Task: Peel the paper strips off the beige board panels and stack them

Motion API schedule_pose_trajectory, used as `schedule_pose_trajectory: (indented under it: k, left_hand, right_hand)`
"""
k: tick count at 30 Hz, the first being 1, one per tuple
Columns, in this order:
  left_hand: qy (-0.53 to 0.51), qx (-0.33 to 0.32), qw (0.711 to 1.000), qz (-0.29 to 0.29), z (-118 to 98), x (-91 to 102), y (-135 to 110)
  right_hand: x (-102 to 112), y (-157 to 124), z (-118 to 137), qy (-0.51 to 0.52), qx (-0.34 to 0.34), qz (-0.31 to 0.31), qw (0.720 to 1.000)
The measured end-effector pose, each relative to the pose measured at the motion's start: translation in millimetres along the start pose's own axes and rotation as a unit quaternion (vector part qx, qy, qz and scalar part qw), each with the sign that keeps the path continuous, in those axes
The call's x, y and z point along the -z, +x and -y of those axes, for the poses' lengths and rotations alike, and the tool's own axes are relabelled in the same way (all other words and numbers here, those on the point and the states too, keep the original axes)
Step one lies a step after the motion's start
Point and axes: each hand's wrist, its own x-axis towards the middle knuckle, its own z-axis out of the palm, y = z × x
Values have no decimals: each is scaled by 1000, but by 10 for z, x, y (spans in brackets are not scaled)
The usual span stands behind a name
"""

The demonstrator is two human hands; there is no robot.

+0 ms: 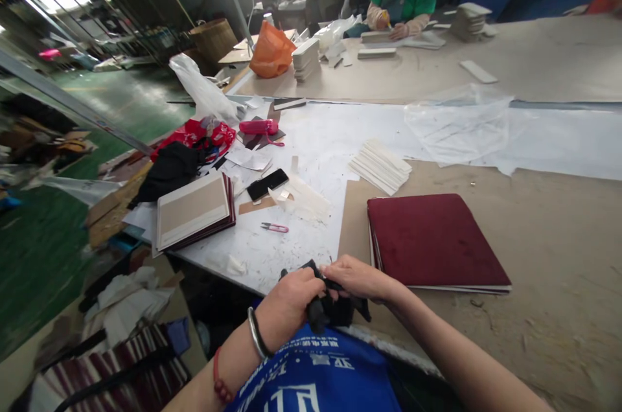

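The person wears a blue garment (340, 386) printed with white characters (334, 361) large and small, a smooth silver-coloured bangle (254, 333) at the left wrist (269, 324), and, higher on that bare forearm (204, 379), a red beaded bracelet (222, 389).

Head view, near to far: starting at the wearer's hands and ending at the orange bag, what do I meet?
Black material held by the left hand and right hand → pink-handled snips → black phone → pink cylindrical item → orange bag.
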Motion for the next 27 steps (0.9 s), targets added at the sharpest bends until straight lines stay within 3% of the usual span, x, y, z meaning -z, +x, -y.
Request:
schedule_pose_trajectory:
  k: [4,7,9,12,15,21,27]
  left_hand:
    - [265,-129,949,-109,1,-101,-22]
    - [305,-182,921,-162,0,-136,-33]
    - [303,-194,916,-176,2,-142,-44]
    - [270,-200,926,-169,22,-128,-77]
    - [212,-207,942,-160,71,-106,-134]
    - [61,-180,959,-211,187,-161,-247]
    - [-108,-154,959,-212,221,-180,-405]
  right_hand:
    - [-80,-94,-11,125,-32,10,992]
    - [-209,-94,-73,236,-73,10,969]
    - [-302,-65,-95,345,-105,0,933]
    - [-430,-3,-87,490,-103,-41,865]
    - [-548,63,-74,544,-81,-130,825]
    - [-767,218,-93,569,-45,-260,779]
    - [-951,436,-27,523,-40,-343,779]
